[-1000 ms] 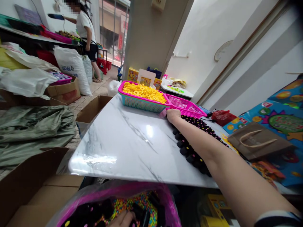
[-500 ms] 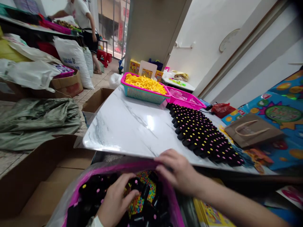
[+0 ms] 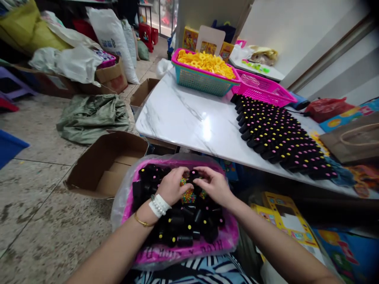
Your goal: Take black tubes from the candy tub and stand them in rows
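My left hand (image 3: 174, 186) reaches into a pink basket (image 3: 233, 232) lined with clear plastic, fingers curled at the colourful tiny balls (image 3: 188, 196); what it grips is hidden. Opposite it, my right hand (image 3: 215, 186) pinches a small black cylinder with a pink dot (image 3: 193, 172) near the left fingertips. Loose black cylinders (image 3: 177, 221) with yellow or pink dots lie around the balls in the basket, some on their sides. On the marble-patterned table (image 3: 183, 118), rows of similar black cylinders (image 3: 281, 134) stand packed together.
At the table's back stand a basket of yellow rings (image 3: 204, 77) and a pink basket (image 3: 266, 88). An open cardboard box (image 3: 103, 169) is on the floor at left, near a green sack (image 3: 94, 116). Yellow printed boxes (image 3: 284, 217) lie below the table at right.
The view has tilted down and shifted left. My right hand has moved from the table edge into the basket, close to my left hand, and now pinches a black cylinder.
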The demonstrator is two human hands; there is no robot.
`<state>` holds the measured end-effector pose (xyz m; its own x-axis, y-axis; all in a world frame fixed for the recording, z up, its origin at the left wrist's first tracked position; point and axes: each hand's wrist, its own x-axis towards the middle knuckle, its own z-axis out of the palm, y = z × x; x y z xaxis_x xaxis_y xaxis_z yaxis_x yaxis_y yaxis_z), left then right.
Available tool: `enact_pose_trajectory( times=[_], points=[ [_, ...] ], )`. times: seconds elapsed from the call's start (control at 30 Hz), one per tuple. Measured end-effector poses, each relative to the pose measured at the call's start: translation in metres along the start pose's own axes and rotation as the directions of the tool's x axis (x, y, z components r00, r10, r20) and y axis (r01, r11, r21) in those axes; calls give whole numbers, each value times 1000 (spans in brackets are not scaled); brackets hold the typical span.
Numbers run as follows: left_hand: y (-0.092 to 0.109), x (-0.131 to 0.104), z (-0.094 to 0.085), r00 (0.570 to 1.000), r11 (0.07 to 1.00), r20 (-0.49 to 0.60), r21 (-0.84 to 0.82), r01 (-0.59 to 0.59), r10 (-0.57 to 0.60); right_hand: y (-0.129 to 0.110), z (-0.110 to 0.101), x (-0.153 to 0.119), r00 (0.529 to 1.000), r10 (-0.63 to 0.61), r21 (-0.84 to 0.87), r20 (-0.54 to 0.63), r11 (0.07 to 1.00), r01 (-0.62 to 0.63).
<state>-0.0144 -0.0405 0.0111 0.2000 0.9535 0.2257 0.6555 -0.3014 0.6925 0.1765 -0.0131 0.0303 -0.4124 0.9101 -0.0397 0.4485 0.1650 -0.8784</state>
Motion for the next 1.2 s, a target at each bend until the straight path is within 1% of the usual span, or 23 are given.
enact_pose_trajectory(
  times=[0.07,0.1,0.17,0.23,0.3,0.33,0.37,0.4,0.47,0.53,0.57,0.63,0.67,0.73,0.77,0.83,0.87,0.9,0.93,1.0,1.03,1.1,1.2],
  points=[
    [-3,1,0,993,977,113,213,-2,-22,14,-6,6,998,-12,-170,58,985,21],
    [-3,0,0,987,950,156,313,-9,-42,19,-7,8,994,-31,-271,107,961,59],
    [-1,-2,-1,974,896,213,443,-21,-83,24,-4,13,972,-74,-468,224,866,174],
    [3,-4,-2,959,869,259,494,-28,-116,21,6,18,940,-72,-638,334,716,282],
    [6,-6,-3,939,854,311,519,-40,-145,13,18,24,917,-46,-740,396,575,348],
    [8,-7,-3,932,846,328,531,-45,-156,9,22,28,911,-38,-761,411,536,366],
    [9,-8,-4,927,840,335,541,-45,-167,4,25,31,905,-36,-759,424,531,377],
    [9,-8,-5,927,836,333,548,-40,-174,1,24,33,901,-43,-736,432,561,380],
    [9,-9,-6,933,839,312,543,-20,-179,-3,18,34,913,-86,-627,398,702,339],
    [8,-10,-8,939,848,290,531,2,-183,-3,10,28,937,-123,-422,328,868,262],
    [6,-10,-10,940,849,283,529,12,-189,-2,8,23,942,-123,-309,311,925,222],
    [3,-11,-12,941,843,269,537,31,-206,1,9,12,936,-80,-175,343,973,148],
    [1,-10,-13,940,838,267,544,36,-214,3,11,7,925,-52,-181,377,975,129],
    [-2,-10,-15,934,833,281,552,30,-219,5,19,0,914,4,-338,407,930,146],
    [-3,-10,-15,929,834,299,552,16,-216,5,24,-1,914,30,-456,403,873,172],
    [-2,-10,-15,915,838,349,545,-19,-205,5,31,0,915,71,-665,397,709,234],
    [-2,-10,-15,906,841,372,540,-35,-201,4,34,1,913,84,-730,399,631,261],
    [0,-11,-14,899,843,391,536,-50,-196,4,37,3,910,88,-764,404,579,283],
    [0,-11,-14,892,844,408,533,-62,-193,5,39,5,908,79,-773,412,558,303],
    [1,-11,-14,884,842,427,534,-76,-191,7,42,8,905,42,-754,423,571,326],
    [1,-11,-14,883,841,428,536,-79,-190,9,43,8,904,22,-731,428,596,332],
    [-1,-12,-14,888,840,420,538,-78,-187,14,38,7,910,-26,-640,414,703,311],
    [-5,-14,-16,895,842,408,535,-76,-178,24,23,0,949,-119,-356,293,907,223]
  ],
)
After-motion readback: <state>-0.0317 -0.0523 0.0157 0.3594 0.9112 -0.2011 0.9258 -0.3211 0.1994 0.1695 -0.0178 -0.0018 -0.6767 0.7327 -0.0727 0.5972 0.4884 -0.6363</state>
